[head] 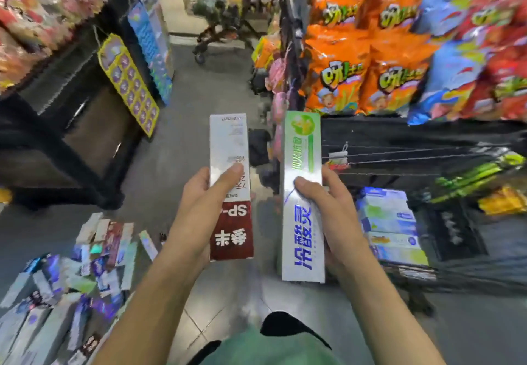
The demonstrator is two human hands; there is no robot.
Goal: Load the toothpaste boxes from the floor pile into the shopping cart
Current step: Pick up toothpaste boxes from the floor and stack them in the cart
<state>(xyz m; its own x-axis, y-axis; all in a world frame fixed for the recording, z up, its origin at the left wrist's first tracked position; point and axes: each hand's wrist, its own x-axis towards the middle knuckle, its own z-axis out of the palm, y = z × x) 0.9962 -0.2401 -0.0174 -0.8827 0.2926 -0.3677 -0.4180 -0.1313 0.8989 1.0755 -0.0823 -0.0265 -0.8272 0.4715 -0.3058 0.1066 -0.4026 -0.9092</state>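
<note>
Left grip (199,205) holds red-white box (230,193) | right grip (328,210) holds green-blue box (302,193) | lengthwise, to slot into cart (456,239) | pile (57,293) remains

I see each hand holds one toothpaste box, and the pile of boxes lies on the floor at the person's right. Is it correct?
Not quite. The head view shows the pile of boxes at the person's left. Left hand and right hand do hold a red-and-white box and a green-and-white box.

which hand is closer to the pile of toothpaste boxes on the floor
Left. The left hand, gripping a white and dark red toothpaste box, is up and to the right of the floor pile of toothpaste boxes. The right hand, gripping a silver and green toothpaste box, is farther right.
</note>
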